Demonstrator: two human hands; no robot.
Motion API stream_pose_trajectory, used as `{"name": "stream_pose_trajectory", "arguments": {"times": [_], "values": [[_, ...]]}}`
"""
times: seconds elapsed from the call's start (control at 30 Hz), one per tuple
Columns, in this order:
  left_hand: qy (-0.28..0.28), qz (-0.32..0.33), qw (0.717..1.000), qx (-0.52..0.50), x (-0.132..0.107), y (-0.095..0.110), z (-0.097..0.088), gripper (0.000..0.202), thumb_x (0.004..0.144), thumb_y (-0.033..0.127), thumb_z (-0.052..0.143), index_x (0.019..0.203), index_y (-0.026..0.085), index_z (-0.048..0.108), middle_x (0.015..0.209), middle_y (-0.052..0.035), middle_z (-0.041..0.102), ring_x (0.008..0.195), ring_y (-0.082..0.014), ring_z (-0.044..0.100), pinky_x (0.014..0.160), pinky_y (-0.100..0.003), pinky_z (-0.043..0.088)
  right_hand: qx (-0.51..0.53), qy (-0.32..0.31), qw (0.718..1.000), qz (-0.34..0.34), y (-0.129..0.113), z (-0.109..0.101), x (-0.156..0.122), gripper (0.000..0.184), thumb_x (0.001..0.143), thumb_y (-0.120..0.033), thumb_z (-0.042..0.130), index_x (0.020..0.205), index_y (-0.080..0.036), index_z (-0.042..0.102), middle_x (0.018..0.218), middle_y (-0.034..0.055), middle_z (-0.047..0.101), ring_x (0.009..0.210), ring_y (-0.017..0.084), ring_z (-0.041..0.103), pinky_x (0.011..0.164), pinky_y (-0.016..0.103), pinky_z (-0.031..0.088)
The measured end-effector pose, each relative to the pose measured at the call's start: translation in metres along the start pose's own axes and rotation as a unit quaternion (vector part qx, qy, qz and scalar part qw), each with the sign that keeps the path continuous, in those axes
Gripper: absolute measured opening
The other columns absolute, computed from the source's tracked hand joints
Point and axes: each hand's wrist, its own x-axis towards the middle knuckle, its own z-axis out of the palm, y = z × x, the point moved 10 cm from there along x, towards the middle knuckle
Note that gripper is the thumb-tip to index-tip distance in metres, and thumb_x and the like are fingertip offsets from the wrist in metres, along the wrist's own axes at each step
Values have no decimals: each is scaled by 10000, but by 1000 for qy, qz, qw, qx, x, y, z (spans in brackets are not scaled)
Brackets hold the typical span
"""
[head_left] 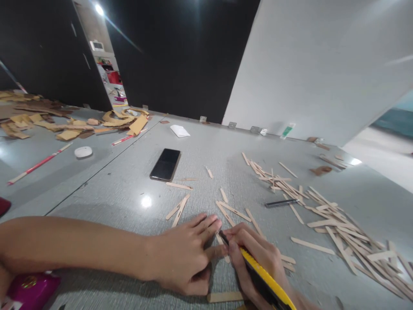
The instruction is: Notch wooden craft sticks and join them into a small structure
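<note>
My right hand (pixel 258 258) grips a yellow and black utility knife (pixel 258 271), its tip pointing at a wooden craft stick (pixel 222 243) on the grey table (pixel 112 193). My left hand (pixel 183 254) lies on the table with fingers stretched flat, pressing down on that stick right beside the blade. Another stick (pixel 224 296) lies near the front edge under my hands.
Several loose sticks (pixel 338 224) are heaped at the right, with a dark pen (pixel 280 203) among them. A black phone (pixel 165 164), white paper (pixel 179 131) and white oval object (pixel 83 151) lie further back. Cardboard scraps (pixel 64 122) cover the far left. A pink object (pixel 30 290) sits by my left forearm.
</note>
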Motion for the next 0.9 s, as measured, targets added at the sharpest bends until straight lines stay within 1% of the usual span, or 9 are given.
{"name": "stream_pose_trajectory", "arguments": {"times": [0.13,0.33,0.53,0.7,0.8,0.9], "values": [[-11,2,1000,6,0,1,0,688,1006,479,528,1527,31,483,1585,-324,486,1522,-446,432,1275,-548,273,0,-6,1000,-3,-1,1,-2,191,1051,-107,461,969,-242,569,879,26,632,710,156,691,636,273,581],[-6,0,1000,-10,2,1,-1,691,991,473,551,1517,29,488,1609,-337,445,1520,-450,423,1264,-560,278,0,-4,1000,-22,-5,2,-3,189,1031,-86,469,973,-244,554,893,34,629,733,170,694,635,278,588],[6,5,1000,2,2,1,-2,682,990,481,551,1492,22,510,1582,-351,470,1500,-458,443,1258,-562,280,-1,-8,1000,-27,-10,4,-2,206,1031,-74,464,968,-247,556,878,40,629,720,173,693,618,274,599],[13,15,1000,13,0,2,-3,673,993,484,538,1462,2,538,1551,-355,505,1495,-460,456,1269,-551,272,9,-10,999,-32,-9,2,-3,203,1038,-82,462,951,-247,542,883,43,638,725,164,698,621,265,591],[6,13,1000,0,0,2,-3,684,997,476,536,1499,13,506,1577,-340,487,1517,-453,429,1267,-555,282,23,5,1000,-13,-5,-2,-7,195,1048,-98,468,973,-244,573,926,50,661,747,160,711,647,267,590],[-3,13,1000,-16,1,2,-3,709,998,459,549,1547,21,451,1602,-343,452,1528,-449,417,1266,-538,301,46,57,997,25,3,-14,-12,225,1065,-125,484,917,-250,600,917,36,673,763,155,710,661,265,566]]}}
